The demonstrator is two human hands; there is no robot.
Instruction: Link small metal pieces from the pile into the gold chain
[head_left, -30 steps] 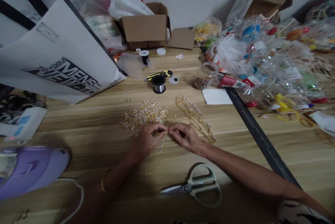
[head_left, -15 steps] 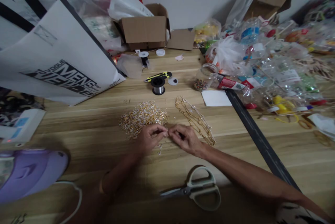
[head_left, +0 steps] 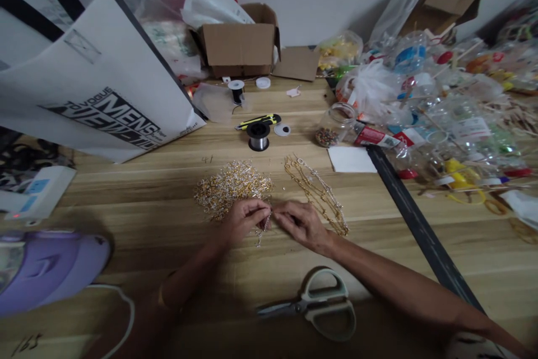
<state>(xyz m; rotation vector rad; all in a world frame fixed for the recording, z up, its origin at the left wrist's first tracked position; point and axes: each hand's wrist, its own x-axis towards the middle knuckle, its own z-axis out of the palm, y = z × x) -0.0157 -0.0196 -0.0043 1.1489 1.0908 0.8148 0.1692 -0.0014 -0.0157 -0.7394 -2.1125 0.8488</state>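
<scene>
Beside the pile [head_left: 233,186] on the desk [head_left: 202,303], your left hand [head_left: 242,221] pinches a silver strand [head_left: 259,236]; your right hand's [head_left: 303,227] fingertips close together nearby, contents too small to tell. Fine fingertip work seems underway; the next move likely calls for steadiness.

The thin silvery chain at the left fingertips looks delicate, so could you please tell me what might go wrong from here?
The thin silvery chain could slip, since the left hand's grip seems only a small pinch. The loose gold-and-silver pile lies right beside that hand, so a brush might scatter pieces. The scissors lie near the right forearm and could be nudged.
</scene>
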